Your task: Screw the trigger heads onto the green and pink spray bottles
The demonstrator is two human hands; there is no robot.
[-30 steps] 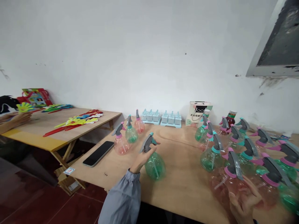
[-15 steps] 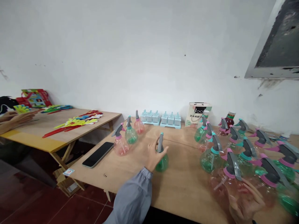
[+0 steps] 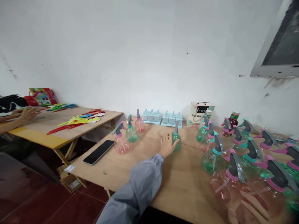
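My left hand [image 3: 168, 146], in a grey sleeve, reaches over the middle of the table with its fingers spread. Its thumb overlaps a green spray bottle [image 3: 177, 137] that stands upright; whether they touch I cannot tell. At the lower right, partly cut off by the frame edge, my right hand [image 3: 251, 207] has its fingers stretched out and thumb apart. It is close to a pink spray bottle [image 3: 272, 196] with a grey trigger head, and blurred. Another pink spray bottle [image 3: 223, 186] stands just left of that hand.
Several more green and pink spray bottles [image 3: 211, 160] crowd the right side. Left are a phone [image 3: 99, 152] and three spray bottles [image 3: 121, 144]. Light-blue popsicle moulds [image 3: 171, 119] and a paper bag [image 3: 198, 113] stand along the wall. Another person's hands [image 3: 29, 114] work at the left table.
The green spray bottle now stands further back and right. My left hand moved that way too, its fingers now spread. My right hand shifted slightly right and down, fingers straighter.
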